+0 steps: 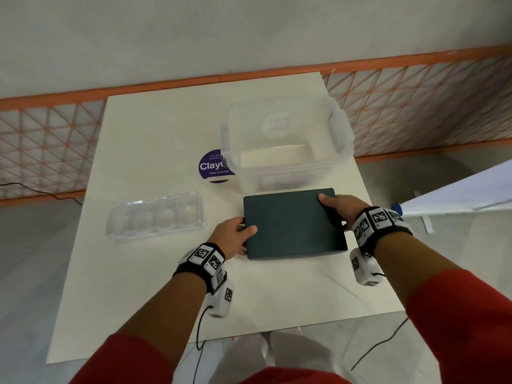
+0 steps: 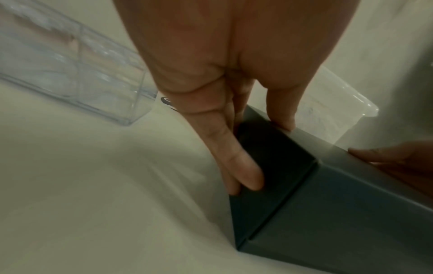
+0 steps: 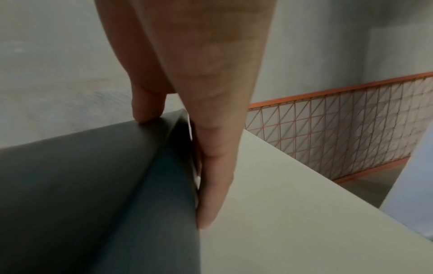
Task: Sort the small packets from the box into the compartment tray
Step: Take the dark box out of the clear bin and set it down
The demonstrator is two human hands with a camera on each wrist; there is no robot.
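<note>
While both hands clasp it from either side, the dark box [image 1: 295, 224] sits lid-on on the table [image 1: 166, 273].

With thumb on top and fingers down the side wall, the left hand [image 1: 235, 235] grips the box's left edge; the right hand [image 1: 339, 207] grips the right edge likewise, thumb on the lid, fingers along the side. Just left of the left hand lies the clear tray [image 1: 155, 216], its compartments too blurred to read. Beyond both hands stands a clear bin [image 1: 285, 145], touching the box's far edge or nearly so, with a purple sticker [image 1: 212, 166] partly under it. No packets show.
</note>
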